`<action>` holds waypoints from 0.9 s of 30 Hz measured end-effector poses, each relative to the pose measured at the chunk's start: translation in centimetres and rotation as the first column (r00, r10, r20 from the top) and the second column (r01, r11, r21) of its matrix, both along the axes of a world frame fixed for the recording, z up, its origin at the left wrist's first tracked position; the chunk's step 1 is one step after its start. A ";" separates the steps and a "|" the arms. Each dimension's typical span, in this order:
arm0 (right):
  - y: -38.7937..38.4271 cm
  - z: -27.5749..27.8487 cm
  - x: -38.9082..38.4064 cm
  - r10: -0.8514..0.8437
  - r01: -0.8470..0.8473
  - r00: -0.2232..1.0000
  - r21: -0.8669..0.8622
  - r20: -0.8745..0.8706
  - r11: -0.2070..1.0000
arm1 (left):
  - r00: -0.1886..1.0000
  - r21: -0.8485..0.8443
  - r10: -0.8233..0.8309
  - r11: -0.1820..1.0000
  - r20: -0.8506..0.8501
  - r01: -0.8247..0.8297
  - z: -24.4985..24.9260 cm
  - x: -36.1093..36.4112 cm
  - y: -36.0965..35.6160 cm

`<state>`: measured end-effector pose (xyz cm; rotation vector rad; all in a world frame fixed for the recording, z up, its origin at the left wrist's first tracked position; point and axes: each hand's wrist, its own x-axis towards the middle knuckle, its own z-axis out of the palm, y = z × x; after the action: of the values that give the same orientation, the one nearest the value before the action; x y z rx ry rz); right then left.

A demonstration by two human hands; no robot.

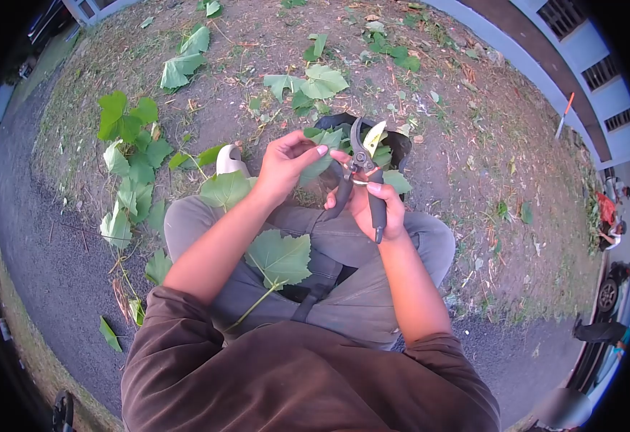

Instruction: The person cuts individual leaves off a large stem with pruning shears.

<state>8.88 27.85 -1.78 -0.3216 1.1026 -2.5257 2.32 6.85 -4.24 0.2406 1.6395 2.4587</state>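
Note:
My right hand (385,212) is wrapped round the dark handles of a pair of pruning shears (378,201), whose blades point away from me and stand apart. Between the thumb and fingers of my left hand (286,167) is a green lobed leaf (316,170), just left of the shears. Behind the blades is a black container (401,149) with more leaves in it, partly hidden by my hands. A large leaf on a stem (280,258) lies across my lap, and another broad leaf (225,189) rests by my left knee.
A leafy vine cutting (138,169) lies on the ground to my left. Several cut leaves (322,81) are scattered ahead on bare soil. An orange-and-white stick (565,115) leans near the building (581,54). At the far right are a person (612,235) and parked vehicles (609,295).

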 end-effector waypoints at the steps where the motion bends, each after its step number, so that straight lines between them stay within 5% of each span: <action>1: -0.1 0.0 0.0 -0.008 0.007 1.000 0.043 0.016 0.999 | 1.000 -0.003 0.018 1.000 0.012 -0.018 -0.1 -0.1 0.0; 5: -0.3 -0.3 0.2 -0.035 0.039 0.999 0.099 -0.041 0.994 | 0.999 -0.067 0.046 0.997 -0.024 -0.047 -0.6 -0.2 -0.1; 11: -0.1 0.3 -0.2 -0.014 0.017 0.998 -0.053 0.057 0.998 | 0.994 -0.118 0.080 0.989 -0.071 -0.088 -0.6 0.1 0.4; 13: 0.0 0.2 -0.2 -0.003 0.012 0.996 -0.103 0.086 0.995 | 0.941 -0.167 0.164 0.961 -0.295 -0.219 -0.7 0.3 0.8; 19: -0.1 0.4 -0.1 0.009 0.009 0.995 -0.174 0.103 0.985 | 0.868 -0.274 0.138 0.915 -0.476 -0.296 0.7 1.2 0.6; 27: -0.2 0.4 0.1 0.001 0.011 0.995 -0.121 0.095 0.993 | 0.832 -0.388 0.084 0.856 -0.549 -0.342 1.5 1.2 0.3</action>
<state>8.97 27.67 -1.39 -0.2279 0.9174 -2.5892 3.47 7.16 -2.72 0.7257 2.5699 2.1421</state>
